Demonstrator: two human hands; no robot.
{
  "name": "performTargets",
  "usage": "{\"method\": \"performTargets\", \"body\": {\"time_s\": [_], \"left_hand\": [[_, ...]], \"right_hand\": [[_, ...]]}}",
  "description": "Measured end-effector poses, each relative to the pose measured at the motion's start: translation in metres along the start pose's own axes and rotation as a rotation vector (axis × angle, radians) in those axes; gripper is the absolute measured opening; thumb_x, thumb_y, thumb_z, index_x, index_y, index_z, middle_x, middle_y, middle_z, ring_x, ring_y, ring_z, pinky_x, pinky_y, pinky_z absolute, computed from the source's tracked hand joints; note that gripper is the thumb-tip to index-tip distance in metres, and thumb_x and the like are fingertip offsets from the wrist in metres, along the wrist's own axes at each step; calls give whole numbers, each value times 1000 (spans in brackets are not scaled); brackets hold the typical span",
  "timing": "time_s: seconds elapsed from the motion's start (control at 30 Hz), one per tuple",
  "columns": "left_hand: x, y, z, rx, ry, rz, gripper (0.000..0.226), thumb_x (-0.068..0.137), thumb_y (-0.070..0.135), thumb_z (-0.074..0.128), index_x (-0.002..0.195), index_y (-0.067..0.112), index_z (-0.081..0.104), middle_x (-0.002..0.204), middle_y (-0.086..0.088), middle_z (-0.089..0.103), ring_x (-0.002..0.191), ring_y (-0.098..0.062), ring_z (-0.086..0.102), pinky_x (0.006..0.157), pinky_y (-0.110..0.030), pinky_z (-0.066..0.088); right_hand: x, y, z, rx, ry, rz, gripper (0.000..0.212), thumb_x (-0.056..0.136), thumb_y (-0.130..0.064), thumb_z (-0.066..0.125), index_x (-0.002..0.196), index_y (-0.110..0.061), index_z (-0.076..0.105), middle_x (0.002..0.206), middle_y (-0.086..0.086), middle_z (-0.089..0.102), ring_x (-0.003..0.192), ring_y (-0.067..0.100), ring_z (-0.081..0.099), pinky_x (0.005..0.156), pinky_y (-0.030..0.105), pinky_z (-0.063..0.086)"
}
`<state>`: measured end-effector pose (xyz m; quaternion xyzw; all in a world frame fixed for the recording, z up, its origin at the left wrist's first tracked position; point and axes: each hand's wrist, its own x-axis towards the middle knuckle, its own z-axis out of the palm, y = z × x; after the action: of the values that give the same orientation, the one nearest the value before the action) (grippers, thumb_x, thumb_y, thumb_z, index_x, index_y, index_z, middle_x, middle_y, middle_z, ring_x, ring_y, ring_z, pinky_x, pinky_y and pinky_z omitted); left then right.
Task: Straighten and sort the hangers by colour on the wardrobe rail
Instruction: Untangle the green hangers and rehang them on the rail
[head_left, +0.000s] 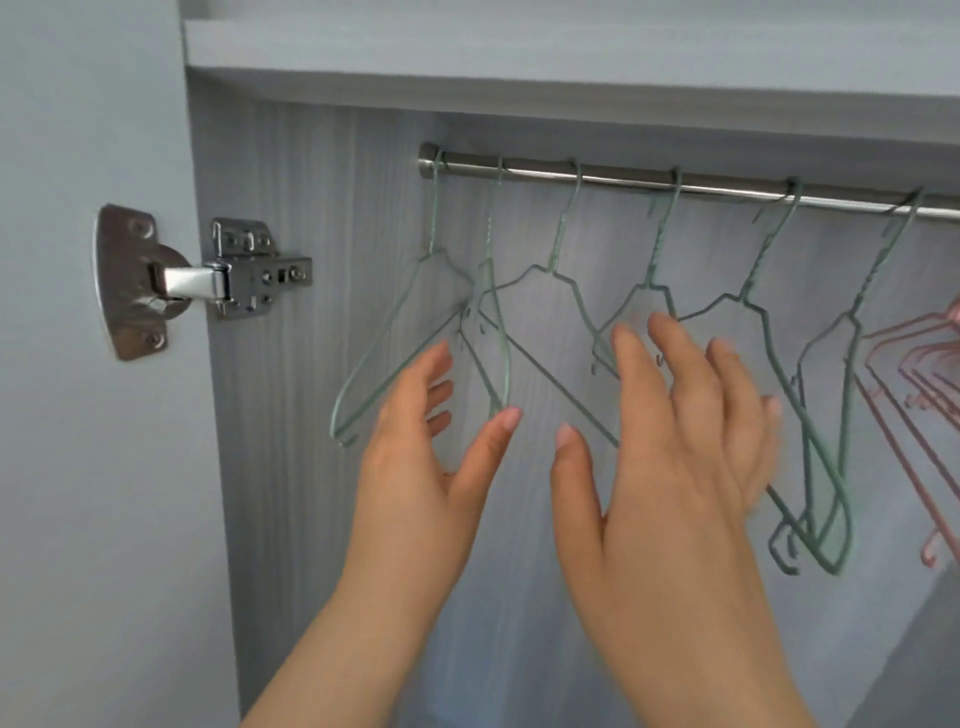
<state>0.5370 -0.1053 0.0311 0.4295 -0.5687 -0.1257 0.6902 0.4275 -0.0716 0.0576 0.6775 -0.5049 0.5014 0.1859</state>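
Both grips released: left hand (415, 447) and right hand (675, 441) are spread at frame centre, nothing held. Green hangers (566, 306) hang skewed directly behind the fingertips, rail (727, 188) running left-right above; neither hand is clearly nearer.

Green hangers (566, 312), pink hangers (919, 374), a silver rail (623, 175), grey streaked wardrobe panel (311, 208).

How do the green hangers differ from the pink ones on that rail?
The green hangers hang spread apart along the rail, turned at differing angles; the pink hangers are bunched close together at the right edge. The green ones take up the left and middle of the rail in full view, while the pink ones are cut off by the frame. Both hands are open near the green ones, not the pink. Both sets are thin wire hangers.
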Motion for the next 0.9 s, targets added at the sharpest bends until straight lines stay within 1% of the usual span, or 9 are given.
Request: {"method": "performTargets", "body": {"time_s": [0.07, 0.17, 0.3, 0.47, 0.53, 0.6, 0.7, 0.77, 0.9], "left_hand": [[8, 3, 4, 15, -68, -29, 67, 71, 53, 58, 128, 24, 42, 112, 17, 55, 109, -2, 54, 93, -18, 44], [14, 7, 8, -45, -103, -67, 57, 73, 48, 58, 122, 20, 50, 98, 14, 63, 100, -9, 60, 89, -26, 47], [16, 0, 6, 74, -117, 57, 27, 78, 19, 50, 100, 21, 66, 83, 15, 69, 83, -1, 64, 71, -11, 48], [22, -13, -5, 151, -77, 112, 29, 79, 21, 52, 104, 29, 67, 95, 19, 68, 82, 4, 65, 74, -11, 49], [25, -13, -9, 165, -41, 148, 27, 79, 23, 50, 101, 31, 65, 103, 23, 61, 80, 1, 65, 72, -12, 48], [30, -9, -13, 176, 18, 182, 22, 82, 25, 51, 100, 30, 62, 101, 20, 61, 75, -3, 64, 68, -16, 48], [49, 2, -14, 209, 90, 232, 13, 83, 25, 55, 86, 21, 68, 78, 5, 68, 64, -11, 61, 62, -27, 47], [67, 8, -10, 221, 132, 251, 17, 83, 23, 56, 80, 10, 67, 67, -4, 69, 61, -16, 62, 64, -36, 48], [101, 6, -2, 277, 184, 300, 21, 84, 20, 55, 76, 4, 66, 69, -16, 69, 66, -31, 64, 63, -40, 52]], "right_hand": [[3, -7, -1, 111, -74, -57, 50, 86, -31, 35, 132, -15, 42, 142, 4, 41, 130, 13, 21, 111, 19, 14], [17, -14, 9, 323, -348, 20, 46, 95, -29, 32, 141, -25, 27, 150, -12, 22, 135, -2, 14, 96, -5, 6], [42, -13, 40, 570, -529, 294, 52, 96, -30, 37, 144, -21, 21, 152, -3, 26, 138, 8, 27, 108, 18, 20], [48, -11, 75, 935, -560, 471, 45, 93, -33, 45, 134, -14, 44, 135, -1, 53, 118, 4, 51, 106, 24, 35], [47, -14, 84, 996, -493, 448, 35, 94, -30, 43, 118, -8, 56, 110, -1, 66, 95, -7, 60, 92, 17, 46], [48, -16, 90, 1044, -415, 441, 32, 95, -29, 40, 114, -12, 59, 105, -5, 67, 91, -13, 59, 85, 7, 44], [51, -17, 94, 1054, -335, 449, 38, 97, -34, 34, 130, -23, 49, 131, -8, 55, 119, -3, 49, 101, 14, 35], [49, -19, 92, 1029, -351, 434, 44, 96, -38, 31, 138, -28, 38, 142, -13, 42, 126, -8, 38, 102, 5, 28], [29, -13, 93, 961, -477, 466, 53, 93, -42, 31, 144, -34, 17, 150, -22, 21, 118, -23, 19, 81, -18, 13]]}}
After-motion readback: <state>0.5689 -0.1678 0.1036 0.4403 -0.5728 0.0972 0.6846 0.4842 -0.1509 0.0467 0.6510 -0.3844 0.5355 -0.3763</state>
